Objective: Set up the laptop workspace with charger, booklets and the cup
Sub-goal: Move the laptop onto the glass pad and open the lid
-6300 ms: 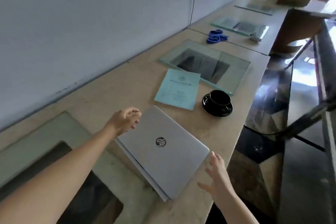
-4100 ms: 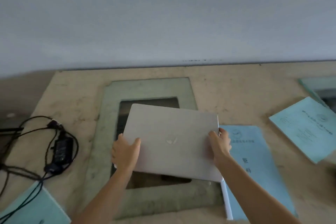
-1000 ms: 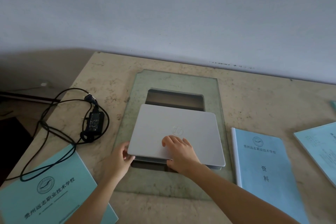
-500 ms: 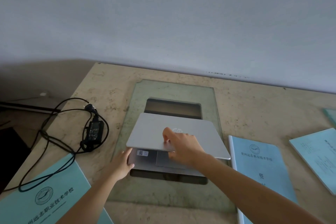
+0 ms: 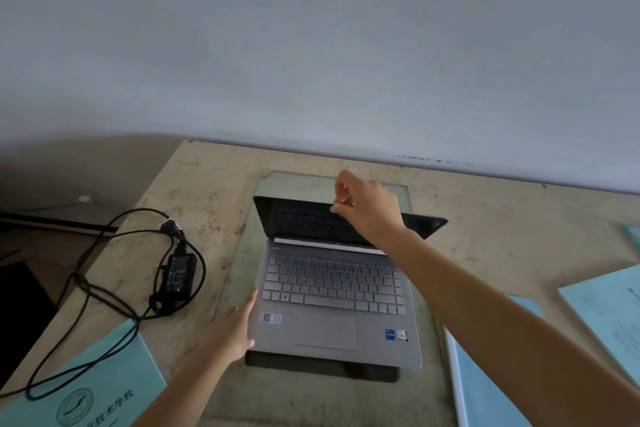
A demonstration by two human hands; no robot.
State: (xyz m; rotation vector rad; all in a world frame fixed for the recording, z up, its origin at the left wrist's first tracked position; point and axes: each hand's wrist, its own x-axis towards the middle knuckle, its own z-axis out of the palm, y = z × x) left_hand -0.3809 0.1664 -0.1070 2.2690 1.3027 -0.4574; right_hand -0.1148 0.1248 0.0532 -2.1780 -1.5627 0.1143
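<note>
Two hands are working an open silver laptop (image 5: 332,291): the right hand (image 5: 367,208) pinching its screen's top edge at 12 o'clock, the left hand (image 5: 232,329) lying flat and open against its base at 9 o'clock.

Both my arms are bare as far up as they show, with no sleeve or cuff in sight. My left hand (image 5: 230,333) and my right hand (image 5: 369,208) wear nothing: no glove, ring, watch or band at either wrist. My fingers (image 5: 341,184) are slim, and the nails look short and plain.
</note>
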